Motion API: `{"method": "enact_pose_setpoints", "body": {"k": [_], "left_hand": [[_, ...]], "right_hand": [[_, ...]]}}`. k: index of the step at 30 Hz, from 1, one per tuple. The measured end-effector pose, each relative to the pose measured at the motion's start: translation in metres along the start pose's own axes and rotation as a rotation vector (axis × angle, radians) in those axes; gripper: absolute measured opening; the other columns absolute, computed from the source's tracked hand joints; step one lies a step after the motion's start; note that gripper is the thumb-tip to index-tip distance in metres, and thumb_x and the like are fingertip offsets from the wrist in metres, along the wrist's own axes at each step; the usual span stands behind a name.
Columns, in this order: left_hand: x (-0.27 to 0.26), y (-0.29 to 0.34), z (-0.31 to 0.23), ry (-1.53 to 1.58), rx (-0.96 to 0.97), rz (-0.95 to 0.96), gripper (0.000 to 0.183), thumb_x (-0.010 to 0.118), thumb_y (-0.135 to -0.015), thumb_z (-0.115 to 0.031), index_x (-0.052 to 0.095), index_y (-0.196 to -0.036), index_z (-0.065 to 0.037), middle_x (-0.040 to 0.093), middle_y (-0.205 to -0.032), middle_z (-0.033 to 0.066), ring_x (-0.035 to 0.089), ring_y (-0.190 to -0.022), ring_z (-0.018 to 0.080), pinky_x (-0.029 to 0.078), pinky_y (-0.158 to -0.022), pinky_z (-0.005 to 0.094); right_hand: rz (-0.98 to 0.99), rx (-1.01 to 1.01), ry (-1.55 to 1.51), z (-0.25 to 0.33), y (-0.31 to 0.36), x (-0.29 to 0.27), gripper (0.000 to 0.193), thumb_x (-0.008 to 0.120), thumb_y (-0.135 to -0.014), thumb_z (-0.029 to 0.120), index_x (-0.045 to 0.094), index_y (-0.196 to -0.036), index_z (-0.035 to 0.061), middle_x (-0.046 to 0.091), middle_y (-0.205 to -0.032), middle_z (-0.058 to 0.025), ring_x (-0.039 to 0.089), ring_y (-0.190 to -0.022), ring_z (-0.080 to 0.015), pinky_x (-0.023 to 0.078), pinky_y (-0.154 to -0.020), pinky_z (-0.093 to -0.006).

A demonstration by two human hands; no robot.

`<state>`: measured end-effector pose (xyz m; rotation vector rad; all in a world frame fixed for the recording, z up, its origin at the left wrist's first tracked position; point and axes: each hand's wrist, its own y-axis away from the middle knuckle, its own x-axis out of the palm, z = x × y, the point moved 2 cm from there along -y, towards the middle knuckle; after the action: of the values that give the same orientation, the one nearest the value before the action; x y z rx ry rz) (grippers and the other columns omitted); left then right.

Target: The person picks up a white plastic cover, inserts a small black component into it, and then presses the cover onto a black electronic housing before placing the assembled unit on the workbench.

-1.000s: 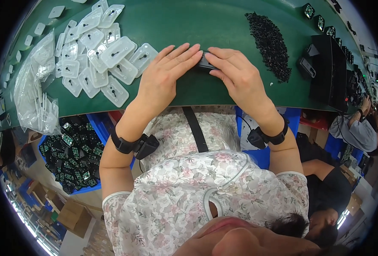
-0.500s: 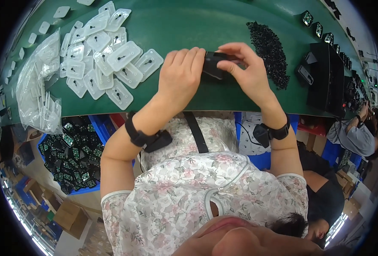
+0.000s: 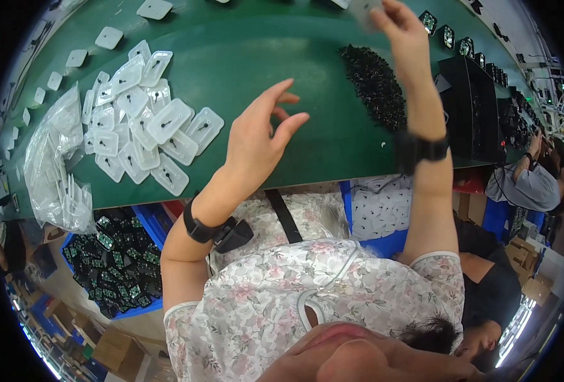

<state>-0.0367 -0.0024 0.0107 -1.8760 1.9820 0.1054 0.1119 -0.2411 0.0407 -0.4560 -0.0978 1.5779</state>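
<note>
My left hand hovers over the green tabletop, fingers apart, holding nothing. Stretched to the far side, my right hand pinches a flat greyish piece with rounded corners between thumb and fingers; motion blurs it, so its exact kind is unclear. To the left of my left hand lies a heap of translucent white plastic covers, each with a small black part on it. Below my right hand, a long pile of tiny black parts spreads over the table.
Clear plastic bags lie at the table's left. White rounded-square pieces line the far edge. A black box stands at right, near a row of circuit-board units. Blue bins hold circuit-board units and white covers. Other people sit at right.
My hands have parted; the black casing they held between them no longer shows as such. My right hand has swung far out with the greyish piece; my left has opened. The view has shifted.
</note>
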Motion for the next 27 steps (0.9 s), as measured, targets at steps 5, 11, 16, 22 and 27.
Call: {"method": "enact_pose_setpoints", "body": {"k": [5, 11, 16, 22, 27], "left_hand": [[-0.011, 0.025, -0.001, 0.005, 0.046, 0.084, 0.037, 0.067, -0.079, -0.006, 0.057, -0.115, -0.004, 0.062, -0.101, 0.0085, 0.060, -0.070, 0.0152, 0.044, -0.053, 0.0247], [-0.050, 0.062, -0.004, -0.132, 0.039, -0.001, 0.036, 0.069, -0.075, 0.000, 0.061, -0.111, -0.003, 0.061, -0.102, 0.0109, 0.059, -0.071, 0.0155, 0.044, -0.055, 0.0248], [-0.078, 0.068, 0.002, -0.512, 0.082, -0.171, 0.040, 0.071, -0.072, -0.004, 0.060, -0.111, -0.003, 0.060, -0.101, 0.0114, 0.058, -0.084, 0.0257, 0.047, -0.072, 0.0347], [-0.068, 0.045, 0.008, -1.086, 0.127, -0.064, 0.055, 0.073, -0.069, -0.017, 0.054, -0.119, -0.005, 0.055, -0.115, 0.0068, 0.050, -0.104, 0.0277, 0.041, -0.081, 0.0385], [-0.065, 0.045, 0.025, -1.120, 0.169, -0.017, 0.041, 0.064, -0.076, -0.006, 0.060, -0.117, -0.006, 0.057, -0.119, 0.0045, 0.051, -0.108, 0.0269, 0.039, -0.087, 0.0385]], "right_hand": [[-0.030, 0.066, 0.222, -0.075, -0.099, -0.055, 0.024, 0.066, -0.083, 0.014, 0.066, -0.100, -0.0017, 0.067, -0.086, -0.0071, 0.059, -0.075, -0.0140, 0.048, -0.067, -0.0284], [0.301, 0.328, 0.441, -0.100, -0.129, -0.084, 0.029, 0.069, -0.081, 0.016, 0.066, -0.104, -0.0014, 0.067, -0.090, -0.0074, 0.060, -0.077, -0.0146, 0.048, -0.067, -0.0283], [0.303, 0.173, 0.464, -0.077, -0.118, -0.079, 0.030, 0.068, -0.083, 0.020, 0.066, -0.105, -0.0005, 0.067, -0.087, -0.0060, 0.059, -0.075, -0.0145, 0.048, -0.067, -0.0280], [-0.039, 0.144, 0.592, -0.069, -0.110, -0.103, 0.027, 0.065, -0.086, 0.021, 0.065, -0.103, 0.0003, 0.066, -0.086, -0.0048, 0.059, -0.075, -0.0138, 0.047, -0.069, -0.0274], [-0.061, 0.004, 0.543, 0.016, -0.034, -0.097, 0.023, 0.063, -0.087, 0.019, 0.064, -0.100, 0.0000, 0.065, -0.082, -0.0043, 0.058, -0.074, -0.0105, 0.046, -0.067, -0.0248]]}}
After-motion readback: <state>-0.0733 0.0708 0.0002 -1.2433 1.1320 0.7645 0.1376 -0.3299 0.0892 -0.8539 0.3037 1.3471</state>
